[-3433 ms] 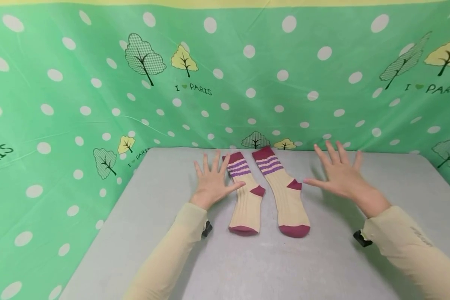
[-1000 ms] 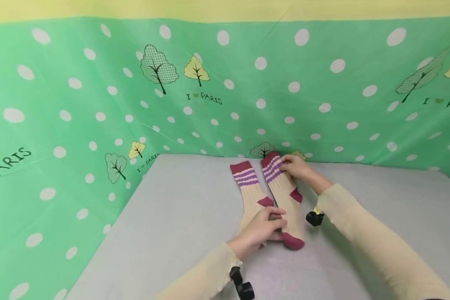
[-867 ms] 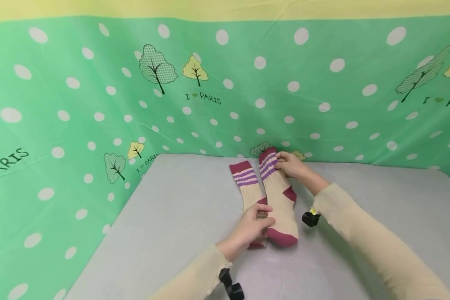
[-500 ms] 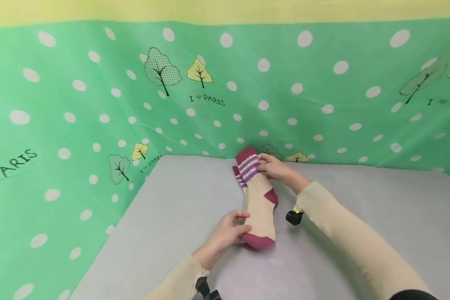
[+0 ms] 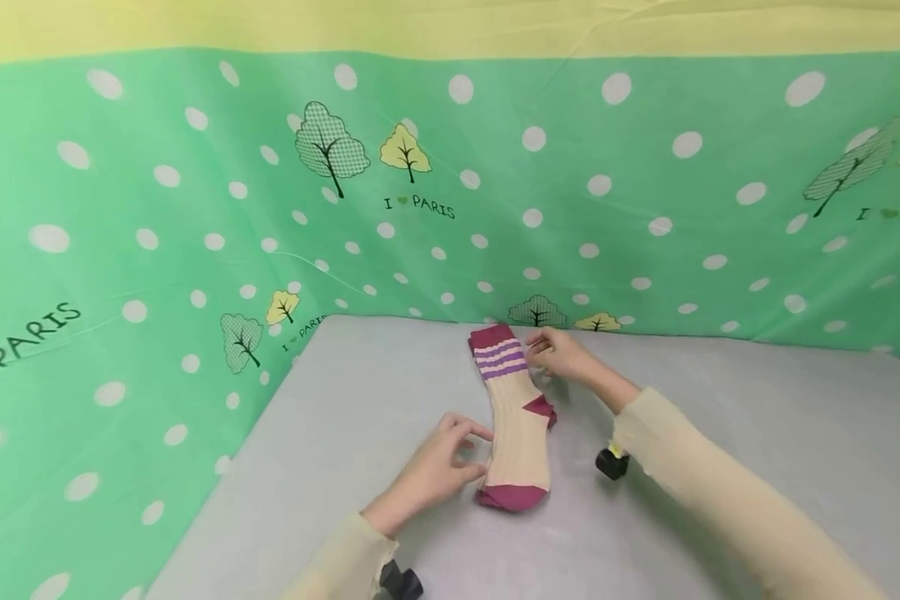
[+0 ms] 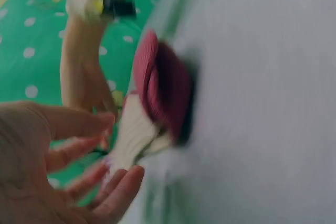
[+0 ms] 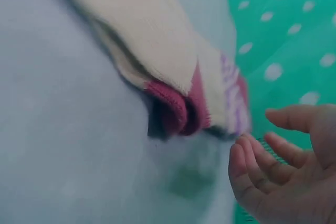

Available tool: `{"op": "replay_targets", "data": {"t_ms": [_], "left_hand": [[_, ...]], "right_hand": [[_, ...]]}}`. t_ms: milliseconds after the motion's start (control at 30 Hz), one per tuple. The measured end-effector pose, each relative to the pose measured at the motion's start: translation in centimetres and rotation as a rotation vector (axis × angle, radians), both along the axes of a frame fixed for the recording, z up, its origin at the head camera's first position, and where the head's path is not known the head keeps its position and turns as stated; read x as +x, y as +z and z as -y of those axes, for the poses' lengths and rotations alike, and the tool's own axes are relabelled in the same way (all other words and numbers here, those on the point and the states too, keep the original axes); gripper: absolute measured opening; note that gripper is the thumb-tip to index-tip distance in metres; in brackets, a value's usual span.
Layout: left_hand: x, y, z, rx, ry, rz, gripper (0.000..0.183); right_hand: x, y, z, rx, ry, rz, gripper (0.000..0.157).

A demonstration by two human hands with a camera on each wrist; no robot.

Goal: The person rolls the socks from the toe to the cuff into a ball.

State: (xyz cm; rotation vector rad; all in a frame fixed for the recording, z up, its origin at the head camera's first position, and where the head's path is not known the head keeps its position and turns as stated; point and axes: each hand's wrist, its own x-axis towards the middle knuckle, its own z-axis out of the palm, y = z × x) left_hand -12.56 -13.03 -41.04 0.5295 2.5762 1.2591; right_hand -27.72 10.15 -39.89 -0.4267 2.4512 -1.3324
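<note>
Two cream ribbed socks lie stacked on the grey table, cuffs to the back. The upper sock (image 5: 517,442) has a maroon cuff, heel and toe and purple stripes. It covers most of the lower sock, whose maroon edges peek out at heel and toe. My left hand (image 5: 427,471) is beside the foot part at the left, fingers loosely bent and holding nothing. To the right of the striped cuff is my right hand (image 5: 566,360), its thumb apart from the fingers in the right wrist view. In the left wrist view the maroon toes (image 6: 152,82) show one over the other.
A green polka-dot cloth (image 5: 645,183) with printed trees hangs behind and to the left of the grey table (image 5: 330,417). Each wrist carries a small black camera (image 5: 612,462).
The right-hand sock was lifted, carried left and laid over the other sock. Both hands have since let go of it, the right drawing slightly away to the right.
</note>
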Motion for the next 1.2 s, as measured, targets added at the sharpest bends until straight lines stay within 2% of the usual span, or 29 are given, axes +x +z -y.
{"op": "replay_targets", "data": {"t_ms": [67, 167, 200, 267, 333, 433, 567, 633, 733, 867, 1000, 1200], "left_hand": [[-0.2, 0.5, 0.3, -0.136, -0.126, -0.114, 0.036], [-0.2, 0.6, 0.2, -0.264, -0.365, -0.172, 0.048], [-0.3, 0.4, 0.0, -0.303, -0.421, -0.188, 0.05], [-0.1, 0.1, -0.2, -0.372, -0.461, -0.193, 0.05], [0.0, -0.1, -0.3, -0.423, -0.448, -0.22, 0.044], [-0.2, -0.3, -0.3, -0.45, -0.402, -0.257, 0.03], [-1.1, -0.2, -0.7, -0.422, -0.355, -0.287, 0.016], [-1.6, -0.3, -1.0, -0.374, -0.329, -0.268, 0.012], [-1.9, -0.5, -1.2, -0.275, -0.295, -0.198, 0.009], [-1.9, -0.7, -1.0, -0.17, -0.262, -0.11, 0.021], [-2.0, -0.7, -0.9, -0.139, -0.214, -0.084, 0.034], [-2.3, -0.9, -1.0, -0.045, -0.088, 0.008, 0.026]], "right_hand": [[1.9, 0.7, -0.9, 0.005, 0.12, -0.079, 0.034], [5.3, 1.4, -1.9, 0.005, 0.34, -0.119, 0.028], [6.5, 1.4, -2.0, 0.015, 0.402, -0.104, 0.028], [8.9, 1.2, -2.0, 0.06, 0.49, -0.09, 0.029], [10.9, 0.8, -1.5, 0.137, 0.529, -0.113, 0.033], [12.9, -0.3, -0.7, 0.238, 0.488, -0.18, 0.037], [13.8, -1.5, 0.1, 0.301, 0.38, -0.274, 0.037], [14.1, -1.9, 0.3, 0.322, 0.335, -0.314, 0.035], [14.2, -2.1, 0.3, 0.314, 0.282, -0.348, 0.026], [13.9, -2.1, 0.0, 0.227, 0.231, -0.301, 0.017], [13.6, -2.1, -0.4, 0.155, 0.171, -0.226, 0.015], [13.4, -2.3, -0.5, 0.14, 0.103, -0.169, 0.015]]}}
